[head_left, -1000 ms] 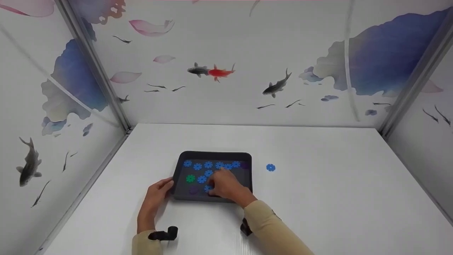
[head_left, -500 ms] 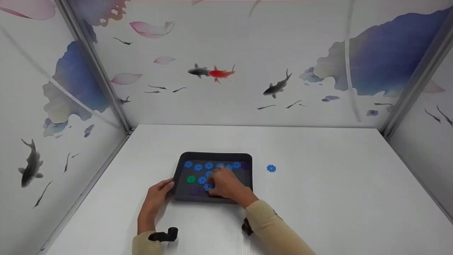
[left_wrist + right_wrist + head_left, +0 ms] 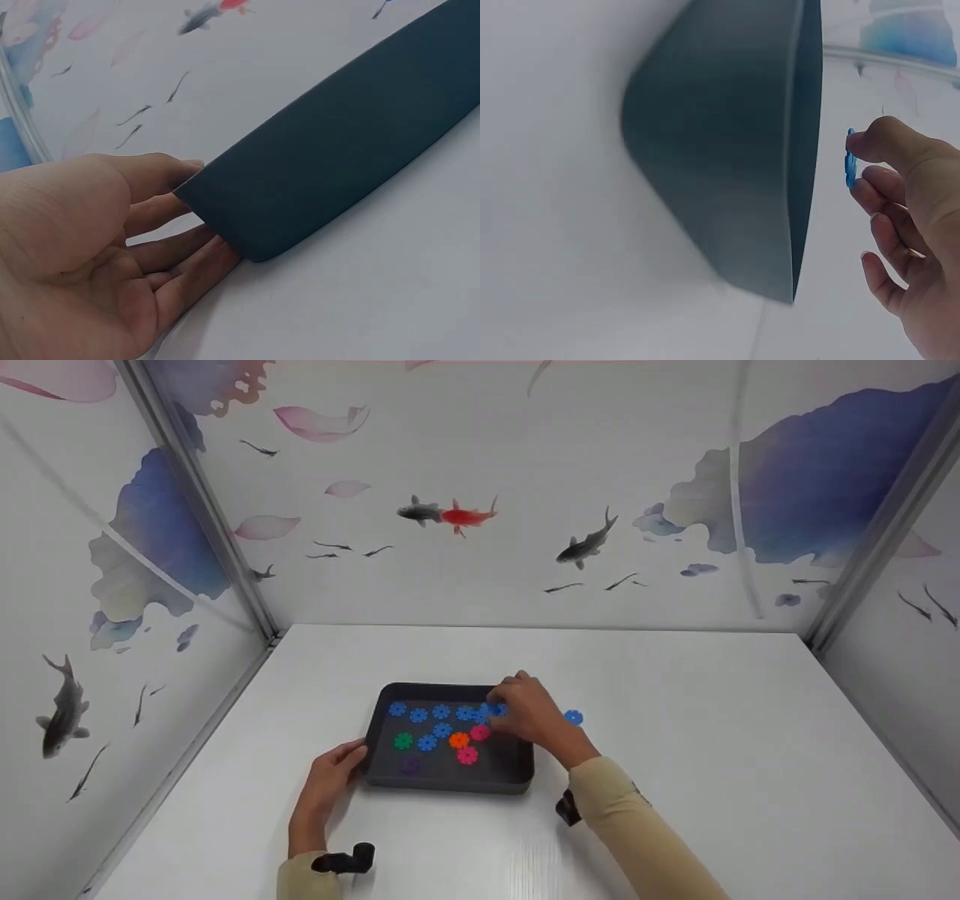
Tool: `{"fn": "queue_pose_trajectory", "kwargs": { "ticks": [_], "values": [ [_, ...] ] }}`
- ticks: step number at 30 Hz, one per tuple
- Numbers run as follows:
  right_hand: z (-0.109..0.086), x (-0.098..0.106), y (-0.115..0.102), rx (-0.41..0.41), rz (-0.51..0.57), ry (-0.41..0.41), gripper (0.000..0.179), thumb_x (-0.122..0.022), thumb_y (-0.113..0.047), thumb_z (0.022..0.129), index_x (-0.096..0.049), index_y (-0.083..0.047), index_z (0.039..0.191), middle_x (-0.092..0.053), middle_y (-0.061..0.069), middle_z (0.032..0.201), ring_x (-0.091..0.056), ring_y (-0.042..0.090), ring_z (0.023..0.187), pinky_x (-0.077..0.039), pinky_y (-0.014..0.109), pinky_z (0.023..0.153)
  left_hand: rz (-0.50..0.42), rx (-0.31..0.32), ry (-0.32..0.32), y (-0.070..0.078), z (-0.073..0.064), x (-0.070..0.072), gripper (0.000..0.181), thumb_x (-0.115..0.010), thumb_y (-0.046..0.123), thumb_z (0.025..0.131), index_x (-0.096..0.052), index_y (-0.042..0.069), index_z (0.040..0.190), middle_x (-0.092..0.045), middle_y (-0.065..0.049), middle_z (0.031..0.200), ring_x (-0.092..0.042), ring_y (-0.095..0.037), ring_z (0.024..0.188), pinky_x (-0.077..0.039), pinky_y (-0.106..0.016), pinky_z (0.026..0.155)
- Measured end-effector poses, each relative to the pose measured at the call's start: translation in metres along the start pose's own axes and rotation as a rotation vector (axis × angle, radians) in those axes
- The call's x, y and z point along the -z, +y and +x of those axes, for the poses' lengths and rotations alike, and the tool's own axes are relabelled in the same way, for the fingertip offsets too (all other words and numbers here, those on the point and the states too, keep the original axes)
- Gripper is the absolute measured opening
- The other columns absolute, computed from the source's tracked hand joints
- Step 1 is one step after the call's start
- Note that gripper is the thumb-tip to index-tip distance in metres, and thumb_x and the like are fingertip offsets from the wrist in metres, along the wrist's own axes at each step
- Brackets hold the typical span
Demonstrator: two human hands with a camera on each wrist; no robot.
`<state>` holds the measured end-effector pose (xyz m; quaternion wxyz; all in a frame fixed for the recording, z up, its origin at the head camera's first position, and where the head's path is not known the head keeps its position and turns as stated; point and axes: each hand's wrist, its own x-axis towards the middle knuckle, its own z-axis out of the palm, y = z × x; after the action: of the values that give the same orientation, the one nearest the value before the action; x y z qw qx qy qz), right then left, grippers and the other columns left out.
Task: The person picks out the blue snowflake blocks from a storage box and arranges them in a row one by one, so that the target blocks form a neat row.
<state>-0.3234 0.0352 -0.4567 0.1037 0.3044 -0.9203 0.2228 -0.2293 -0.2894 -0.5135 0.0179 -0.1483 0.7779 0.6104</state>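
My left hand [image 3: 330, 780] holds the left side of a dark, shallow tray [image 3: 446, 785]; in the left wrist view its thumb is at the rim and its fingers reach the lower edge. Over the tray's right side, my right hand [image 3: 531, 712] pinches a blue notched disc [image 3: 850, 161] between thumb and finger. Inside the tray lie several blue discs [image 3: 441, 711], a green disc [image 3: 403, 741], an orange disc [image 3: 459, 740], two pink discs [image 3: 467, 755] and a dim purple disc [image 3: 410, 765]. The right hand hides part of the tray's right end.
Another blue disc [image 3: 574, 717] lies on the white table [image 3: 690, 750], right of the tray and partly behind the right wrist. White panels [image 3: 480, 585] printed with fish and petals enclose the back and sides.
The right hand has lifted a blue disc from the front of the tray and moved right and back with it, uncovering the pink and orange discs. The left hand stays put.
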Motion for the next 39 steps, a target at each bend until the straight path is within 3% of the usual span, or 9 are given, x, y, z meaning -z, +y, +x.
{"fn": "queue_pose_trajectory", "kwargs": {
  "ticks": [9,15,19,25,39],
  "values": [
    [-0.019,0.037,0.051,-0.031,-0.079,0.069,0.026,-0.083,-0.018,0.078,-0.078,-0.004,0.100,-0.076,0.010,0.096,-0.058,0.026,0.087,-0.055,0.043,0.080,-0.013,0.010,-0.009,-0.004,-0.001,-0.002,0.049,-0.056,0.028,0.104,-0.051,0.002,0.145,-0.044,-0.024,0.154,-0.041,-0.038,0.145,-0.037,-0.049,0.120],
    [-0.032,0.051,0.081,-0.120,-0.110,0.054,0.027,-0.083,-0.018,0.079,-0.078,-0.003,0.101,-0.075,0.011,0.098,-0.058,0.027,0.088,-0.054,0.045,0.080,-0.014,0.008,-0.003,-0.002,-0.002,-0.002,0.050,-0.056,0.028,0.104,-0.051,0.000,0.144,-0.043,-0.025,0.154,-0.039,-0.039,0.146,-0.036,-0.049,0.120],
    [-0.040,0.051,0.098,-0.207,-0.090,0.002,0.031,-0.083,-0.018,0.080,-0.077,-0.001,0.104,-0.075,0.013,0.100,-0.059,0.027,0.091,-0.054,0.046,0.083,-0.004,-0.005,0.002,-0.001,-0.002,-0.001,0.049,-0.055,0.028,0.104,-0.051,-0.001,0.144,-0.044,-0.025,0.153,-0.040,-0.040,0.145,-0.036,-0.049,0.120],
    [-0.050,0.047,0.116,-0.274,-0.047,-0.039,0.032,-0.083,-0.018,0.080,-0.076,0.001,0.106,-0.074,0.015,0.102,-0.059,0.030,0.095,-0.054,0.048,0.087,-0.004,0.006,-0.004,-0.002,-0.002,-0.001,0.047,-0.055,0.027,0.104,-0.053,0.001,0.143,-0.045,-0.023,0.153,-0.040,-0.038,0.146,-0.035,-0.048,0.121],
    [-0.066,0.031,0.132,-0.454,0.049,-0.154,0.033,-0.077,-0.017,0.087,-0.073,0.001,0.114,-0.066,0.016,0.106,-0.057,0.030,0.101,-0.054,0.050,0.099,0.027,0.013,-0.013,-0.006,-0.002,0.001,0.051,-0.056,0.032,0.103,-0.051,0.004,0.145,-0.043,-0.022,0.156,-0.037,-0.037,0.148,-0.034,-0.048,0.122]
  ]
}}
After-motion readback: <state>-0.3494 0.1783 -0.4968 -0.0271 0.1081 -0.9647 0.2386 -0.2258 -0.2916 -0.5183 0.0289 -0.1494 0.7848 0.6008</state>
